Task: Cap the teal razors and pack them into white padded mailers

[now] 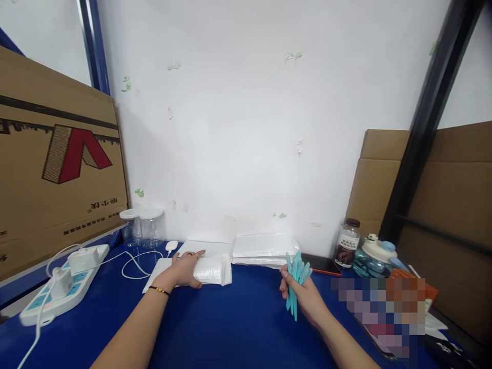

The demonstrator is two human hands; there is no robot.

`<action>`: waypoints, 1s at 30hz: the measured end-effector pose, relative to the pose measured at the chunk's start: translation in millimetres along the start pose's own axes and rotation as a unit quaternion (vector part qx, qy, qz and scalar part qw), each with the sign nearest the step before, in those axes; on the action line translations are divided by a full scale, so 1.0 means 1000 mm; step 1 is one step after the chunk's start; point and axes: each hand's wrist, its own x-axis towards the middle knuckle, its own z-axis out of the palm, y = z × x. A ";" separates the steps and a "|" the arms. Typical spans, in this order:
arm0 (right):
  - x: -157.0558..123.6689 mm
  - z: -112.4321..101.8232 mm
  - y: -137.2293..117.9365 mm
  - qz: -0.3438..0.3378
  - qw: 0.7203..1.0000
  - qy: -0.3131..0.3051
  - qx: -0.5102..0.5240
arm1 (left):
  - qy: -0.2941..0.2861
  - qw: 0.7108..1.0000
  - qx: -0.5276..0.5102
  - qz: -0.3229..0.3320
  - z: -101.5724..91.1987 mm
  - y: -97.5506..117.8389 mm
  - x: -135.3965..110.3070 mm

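My right hand point(302, 297) is closed around a bundle of slim turquoise plastic sticks point(295, 271), held roughly upright above the blue table. They may be small tools, but their kind does not show. My left hand point(187, 268) lies with fingers apart on white bubble mailers point(209, 269) at the left of centre. Part of those mailers is hidden under the palm. Beside them, against the wall, rests a stack of white mailers point(263, 246), just behind and left of the turquoise bundle.
At the left are a white power strip point(84, 277) with cables, clear lidded jars point(151, 230) and a large cardboard box point(57, 154). A dark phone point(321, 264), a brown-capped jar point(347, 243) and a teal bottle point(372, 259) stand on the right, near a blurred patch.
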 end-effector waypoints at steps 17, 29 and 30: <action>0.032 0.063 -0.127 -0.154 0.960 0.142 0.184 | 0.137 0.904 -0.328 0.239 -0.014 0.140 -0.013; 0.030 0.085 -0.114 -0.061 0.998 0.013 -0.016 | 0.127 0.856 -0.448 0.226 0.004 0.144 -0.016; 0.031 0.085 -0.115 -0.054 0.998 -0.001 -0.021 | 0.124 0.850 -0.459 0.225 0.005 0.145 -0.016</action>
